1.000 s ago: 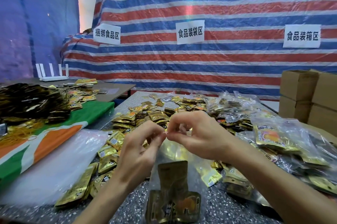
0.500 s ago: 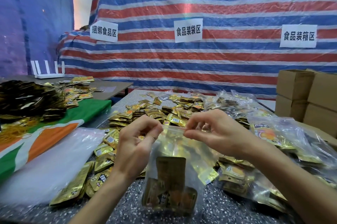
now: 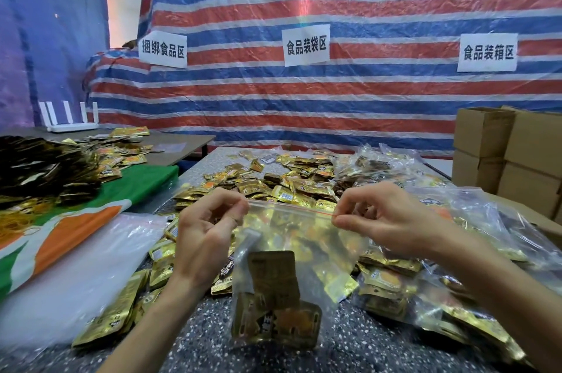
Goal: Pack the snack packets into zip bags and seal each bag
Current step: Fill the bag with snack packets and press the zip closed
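Note:
A clear zip bag (image 3: 292, 254) hangs upright over the speckled table (image 3: 349, 351), with a few gold snack packets (image 3: 273, 305) inside at its bottom. My left hand (image 3: 206, 236) pinches the left end of the bag's zip strip. At the right end my right hand (image 3: 383, 217) pinches the same strip, which runs straight between the two hands. Loose gold packets (image 3: 286, 187) lie heaped on the table behind the bag.
Filled clear bags (image 3: 474, 251) are piled at the right. A stack of empty plastic bags (image 3: 70, 275) lies at the left beside a green, orange and white cloth (image 3: 76, 214). Cardboard boxes (image 3: 511, 156) stand at the far right. A striped tarp backs the table.
My hands have moved apart along the zip strip, the right one sliding to the right end. The strip is now stretched straight between them.

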The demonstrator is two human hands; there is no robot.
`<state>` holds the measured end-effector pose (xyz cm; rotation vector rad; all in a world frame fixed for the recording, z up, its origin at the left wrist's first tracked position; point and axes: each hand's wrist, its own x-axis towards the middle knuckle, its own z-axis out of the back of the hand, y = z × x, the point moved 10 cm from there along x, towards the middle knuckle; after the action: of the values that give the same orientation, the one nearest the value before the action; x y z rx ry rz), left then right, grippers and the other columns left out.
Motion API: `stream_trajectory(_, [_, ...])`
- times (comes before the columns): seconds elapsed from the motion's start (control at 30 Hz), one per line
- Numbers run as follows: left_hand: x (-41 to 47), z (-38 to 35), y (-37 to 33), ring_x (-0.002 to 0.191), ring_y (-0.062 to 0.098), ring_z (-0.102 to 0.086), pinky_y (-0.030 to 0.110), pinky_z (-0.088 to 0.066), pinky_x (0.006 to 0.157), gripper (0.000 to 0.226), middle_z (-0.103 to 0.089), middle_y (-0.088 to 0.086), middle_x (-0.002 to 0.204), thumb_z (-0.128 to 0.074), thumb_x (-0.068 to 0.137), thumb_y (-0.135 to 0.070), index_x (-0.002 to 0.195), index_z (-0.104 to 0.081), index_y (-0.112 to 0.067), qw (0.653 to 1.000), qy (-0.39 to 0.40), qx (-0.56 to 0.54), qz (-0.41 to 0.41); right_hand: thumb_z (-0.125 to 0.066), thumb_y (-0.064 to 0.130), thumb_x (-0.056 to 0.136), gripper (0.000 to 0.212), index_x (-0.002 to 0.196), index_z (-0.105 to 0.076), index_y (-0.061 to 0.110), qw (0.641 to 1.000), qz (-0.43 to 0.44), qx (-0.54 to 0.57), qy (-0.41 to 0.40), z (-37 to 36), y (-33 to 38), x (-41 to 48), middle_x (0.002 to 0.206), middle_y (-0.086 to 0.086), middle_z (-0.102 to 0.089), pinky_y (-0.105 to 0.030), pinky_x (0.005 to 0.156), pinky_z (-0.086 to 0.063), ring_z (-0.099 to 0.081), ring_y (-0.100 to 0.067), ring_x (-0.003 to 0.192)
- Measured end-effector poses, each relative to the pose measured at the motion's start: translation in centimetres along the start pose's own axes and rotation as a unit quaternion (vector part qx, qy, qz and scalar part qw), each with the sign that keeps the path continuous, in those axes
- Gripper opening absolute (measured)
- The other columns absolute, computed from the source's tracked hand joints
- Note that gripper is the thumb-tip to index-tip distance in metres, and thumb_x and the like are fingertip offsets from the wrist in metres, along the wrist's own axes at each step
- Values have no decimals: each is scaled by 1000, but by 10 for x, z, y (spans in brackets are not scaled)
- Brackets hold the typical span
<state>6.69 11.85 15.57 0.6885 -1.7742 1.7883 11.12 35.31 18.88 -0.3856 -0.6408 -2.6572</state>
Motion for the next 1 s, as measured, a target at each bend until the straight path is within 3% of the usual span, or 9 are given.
stream_trajectory(0.13, [1, 9, 8, 74, 28, -58, 42, -46, 69, 12, -65, 3, 72, -64, 84, -21, 76, -71, -17, 1000, -11, -8, 11, -66, 42, 90, 11, 79, -67, 40, 1000, -12, -15, 8, 4, -11, -9, 80, 29, -65, -21, 62, -39, -57, 2, 71])
stream_trajectory(0.27, [2, 7, 10, 73, 23, -58, 41, -46, 69, 12, -66, 3, 72, -64, 83, -21, 76, -72, -17, 1000, -8, -9, 20, -59, 53, 84, 13, 75, -62, 43, 999, -13, -33, 0, 6, -10, -13, 81, 29, -64, -25, 62, -44, -58, 0, 71])
stream_trajectory(0.5, [3, 8, 14, 74, 20, -61, 37, -49, 70, 12, -67, 2, 73, -64, 84, -24, 76, -73, -22, 1000, 5, 8, 22, -61, 56, 87, 21, 78, -64, 37, 999, -9, -48, -19, 13, -9, -20, 72, 6, -66, -38, 61, -54, -60, -7, 60])
stream_trajectory(0.67, [2, 2, 14, 72, 21, -60, 37, -48, 69, 12, -66, 3, 71, -63, 84, -25, 77, -72, -20, 1000, 7, 6, 25, -57, 60, 84, 25, 73, -60, 37, 998, 5, -55, -33, 15, -8, -24, 71, 6, -62, -46, 67, -54, -59, -13, 67])
stream_trajectory(0.73, [1, -2, 15, 70, 25, -60, 39, -48, 69, 13, -65, 6, 70, -62, 86, -25, 78, -71, -19, 1000, 14, -3, 26, -60, 57, 86, 28, 77, -66, 30, 998, 14, 18, -58, 15, -10, -28, 76, 3, -67, -40, 71, -55, -63, -14, 73])
stream_trajectory(0.83, [-3, -5, 22, 69, 25, -65, 33, -54, 64, 14, -66, 10, 71, -64, 92, -18, 79, -70, -18, 998, 18, -38, 37, -69, 42, 89, 28, 90, -66, 14, 967, -33, 240, -74, -10, -28, -35, 95, -1, -74, -26, 78, -56, -71, -13, 90])
stream_trajectory(0.93, [-10, -11, 24, 69, 22, -69, 27, -55, 60, 18, -68, 9, 77, -60, 95, -18, 81, -69, -22, 997, 11, -63, 46, -81, 20, 77, 51, 116, -53, 5, 902, -132, 410, -22, -72, -50, -46, 114, -4, -74, -34, 86, -59, -73, -21, 99])
stream_trajectory(1.0, [-14, -15, 23, 70, 25, -70, 26, -55, 60, 14, -69, 9, 82, -58, 92, -25, 83, -68, -22, 996, 7, -73, 48, -89, 18, 66, 74, 130, -51, 15, 887, -185, 423, 21, -116, -57, -57, 118, -5, -71, -38, 91, -58, -71, -19, 98])
